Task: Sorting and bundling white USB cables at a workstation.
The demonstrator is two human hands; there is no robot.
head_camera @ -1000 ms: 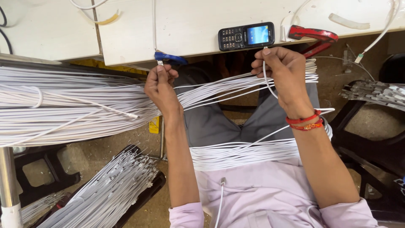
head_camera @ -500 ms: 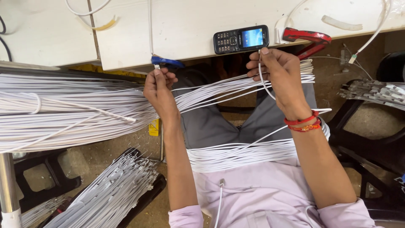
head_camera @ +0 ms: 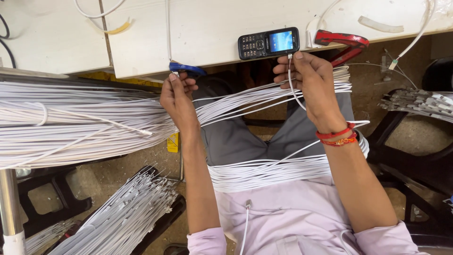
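My left hand [head_camera: 178, 97] pinches one end of a thin white cable against a blue clip [head_camera: 187, 70] at the edge of the white table [head_camera: 198, 33]. My right hand [head_camera: 312, 84], with red thread bands at the wrist, holds the other end of a white cable [head_camera: 296, 94] just below a black keypad phone [head_camera: 268, 42] with a lit screen. A thick bundle of white cables [head_camera: 71, 123] runs from the left across my lap, and more cables [head_camera: 278, 171] loop over my thighs.
A red tool [head_camera: 343, 39] lies on the table to the right of the phone. A second pile of white cables [head_camera: 118, 217] rests on a black stand at lower left. Silvery packets [head_camera: 417, 101] lie at the right. A black chair frame [head_camera: 415, 156] stands beside my right arm.
Both hands have crept slightly upward toward the table edge, the right one closer under the phone. The cables stay where they were.
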